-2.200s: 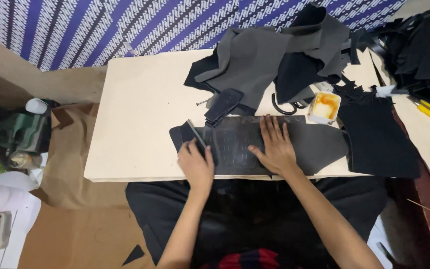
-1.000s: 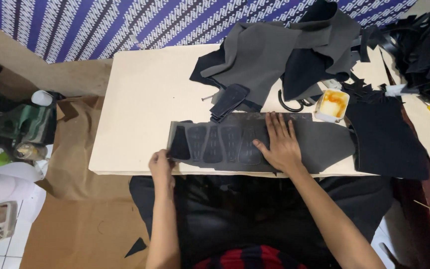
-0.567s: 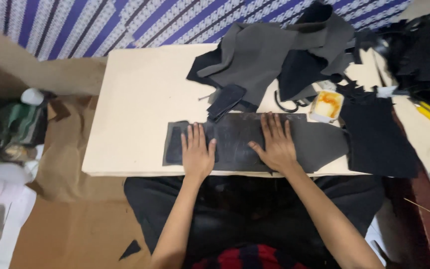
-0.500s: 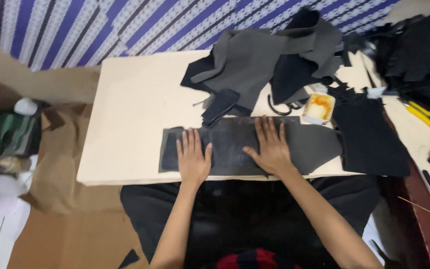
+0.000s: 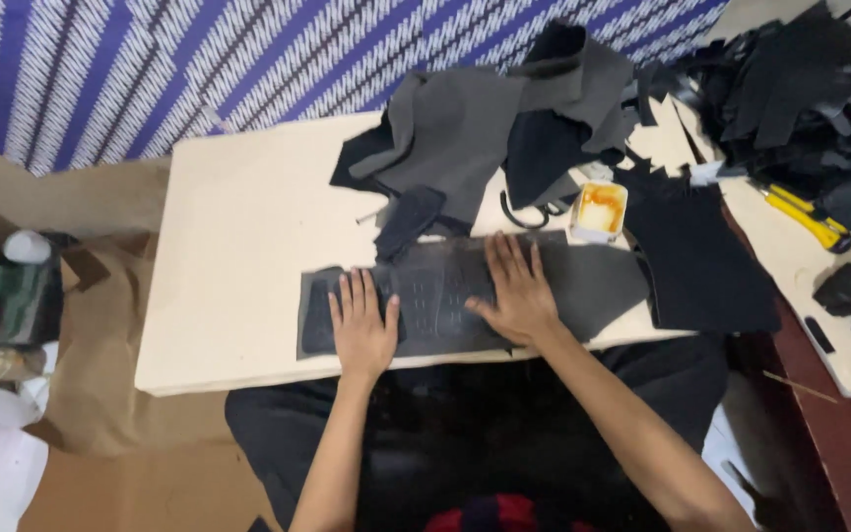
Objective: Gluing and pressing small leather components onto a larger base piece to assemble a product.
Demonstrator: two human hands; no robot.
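Palms lie flat, fingers spread: left hand (image 5: 361, 327) and right hand (image 5: 510, 293) press the dark strip (image 5: 435, 307) against the board (image 5: 238, 246), apparently smoothing it; glue tub (image 5: 598, 210) near.

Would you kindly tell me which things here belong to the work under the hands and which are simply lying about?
In hand:
- left hand, flat on the dark sheet
- right hand, flat on it too
- dark sheet with stitched panels
- pale board beneath

Lying about:
- grey fabric pile
- glue tub
- scissors
- yellow-handled tool
- black scraps
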